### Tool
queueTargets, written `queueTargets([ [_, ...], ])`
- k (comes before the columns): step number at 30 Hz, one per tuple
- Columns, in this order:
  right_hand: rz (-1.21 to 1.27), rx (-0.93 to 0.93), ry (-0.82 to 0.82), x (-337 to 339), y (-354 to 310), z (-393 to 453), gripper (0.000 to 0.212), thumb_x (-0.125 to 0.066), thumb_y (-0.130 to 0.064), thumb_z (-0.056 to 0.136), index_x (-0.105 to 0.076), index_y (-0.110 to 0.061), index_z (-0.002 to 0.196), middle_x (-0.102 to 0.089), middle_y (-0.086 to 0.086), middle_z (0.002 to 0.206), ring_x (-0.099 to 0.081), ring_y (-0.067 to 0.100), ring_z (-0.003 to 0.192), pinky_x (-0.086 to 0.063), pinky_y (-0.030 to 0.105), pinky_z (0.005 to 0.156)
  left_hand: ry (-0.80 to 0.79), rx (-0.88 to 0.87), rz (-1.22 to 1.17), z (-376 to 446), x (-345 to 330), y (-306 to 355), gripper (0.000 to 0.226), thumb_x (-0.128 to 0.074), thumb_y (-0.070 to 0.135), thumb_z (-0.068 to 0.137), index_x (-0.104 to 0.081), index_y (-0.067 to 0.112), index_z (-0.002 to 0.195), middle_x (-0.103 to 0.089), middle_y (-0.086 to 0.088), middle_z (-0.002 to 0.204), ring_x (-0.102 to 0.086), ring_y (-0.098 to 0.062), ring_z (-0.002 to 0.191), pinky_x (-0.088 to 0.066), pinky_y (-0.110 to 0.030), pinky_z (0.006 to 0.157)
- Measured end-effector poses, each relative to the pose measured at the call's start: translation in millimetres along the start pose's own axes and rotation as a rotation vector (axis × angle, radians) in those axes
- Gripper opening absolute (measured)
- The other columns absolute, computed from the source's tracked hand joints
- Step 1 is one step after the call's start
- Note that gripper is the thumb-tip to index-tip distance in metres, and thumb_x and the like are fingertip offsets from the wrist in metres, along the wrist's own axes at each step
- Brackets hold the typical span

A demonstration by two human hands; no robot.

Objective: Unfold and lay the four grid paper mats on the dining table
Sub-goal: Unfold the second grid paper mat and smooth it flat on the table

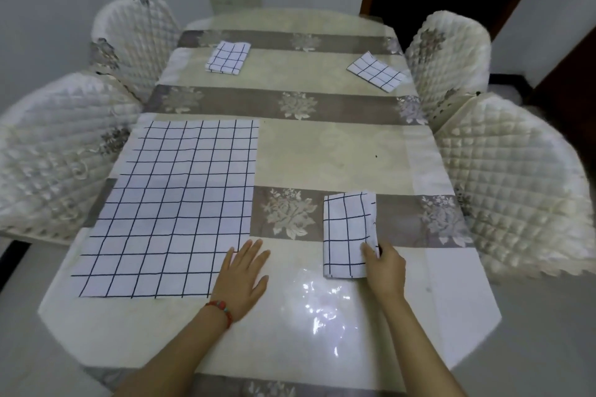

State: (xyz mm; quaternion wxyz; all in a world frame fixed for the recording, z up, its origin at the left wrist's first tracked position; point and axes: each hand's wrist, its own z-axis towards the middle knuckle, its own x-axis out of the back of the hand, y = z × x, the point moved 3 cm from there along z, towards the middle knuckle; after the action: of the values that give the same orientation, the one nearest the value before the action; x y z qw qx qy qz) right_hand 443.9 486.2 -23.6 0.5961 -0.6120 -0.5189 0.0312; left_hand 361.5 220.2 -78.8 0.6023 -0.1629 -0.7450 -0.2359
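Fingers of the right hand [385, 267] pinch the near-right edge of the folded white black-grid paper mat [348, 235], whose long axis runs away from the person; left hand [243, 274] lies flat, open.

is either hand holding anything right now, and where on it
The right hand pinches the folded mat at its near right edge. The left hand lies flat by the unfolded mat, holding nothing.
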Motion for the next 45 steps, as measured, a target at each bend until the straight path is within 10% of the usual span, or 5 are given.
queueTargets([
  [7,0.141,0.176,-0.046,13.0,-32.2,-31.9,0.033,-0.056,-0.021,0.088,-0.044,-0.006,0.061,-0.039,0.0,0.056,-0.036,0.007,0.052,-0.03,0.015,0.049,0.171,0.129,-0.724,12.5,73.1,79.2,0.045,-0.043,0.039,0.088,-0.056,0.011,0.119,-0.058,-0.007,0.124,-0.053,-0.021,0.113,-0.036,-0.019,0.091],
  [15,0.283,0.238,-0.163,9.2,-58.1,-77.3,0.033,-0.054,-0.026,0.091,-0.062,-0.014,0.062,-0.061,0.0,0.057,-0.053,0.008,0.056,-0.04,0.019,0.056,-0.21,0.476,-1.602,-6.9,107.5,136.4,0.023,-0.055,0.027,0.089,-0.065,0.008,0.099,-0.07,-0.01,0.093,-0.067,-0.023,0.088,-0.056,-0.038,0.079],
  [31,0.482,0.121,0.137,31.8,-52.1,-96.0,0.041,-0.053,-0.016,0.09,-0.031,-0.007,0.057,-0.024,0.006,0.06,-0.021,0.007,0.053,-0.018,0.025,0.052,0.2,0.503,-1.434,-16.5,138.3,46.3,0.021,-0.062,0.014,0.085,-0.06,0.008,0.065,-0.061,-0.005,0.065,-0.057,-0.019,0.062,-0.046,-0.017,0.042],
  [37,0.381,0.017,0.159,37.7,-45.8,-91.2,0.03,-0.062,-0.018,0.082,-0.055,-0.009,0.055,-0.047,-0.004,0.047,-0.039,0.014,0.051,-0.032,0.025,0.053,0.23,0.442,-1.475,-12.8,161.4,34.5,0.018,-0.068,0.012,0.079,-0.059,0.005,0.065,-0.056,-0.01,0.065,-0.053,-0.02,0.064,-0.041,-0.024,0.054],
  [45,0.13,0.022,0.163,36.3,-58.5,-87.5,0.012,-0.063,-0.026,0.083,-0.063,-0.017,0.092,-0.064,-0.003,0.091,-0.058,0.021,0.092,-0.044,0.03,0.073,0.262,0.312,-1.418,-4.6,187.4,38.9,0.036,-0.072,0.01,0.075,-0.053,0.014,0.045,-0.051,0.0,0.047,-0.046,-0.018,0.052,-0.036,-0.021,0.049],
])
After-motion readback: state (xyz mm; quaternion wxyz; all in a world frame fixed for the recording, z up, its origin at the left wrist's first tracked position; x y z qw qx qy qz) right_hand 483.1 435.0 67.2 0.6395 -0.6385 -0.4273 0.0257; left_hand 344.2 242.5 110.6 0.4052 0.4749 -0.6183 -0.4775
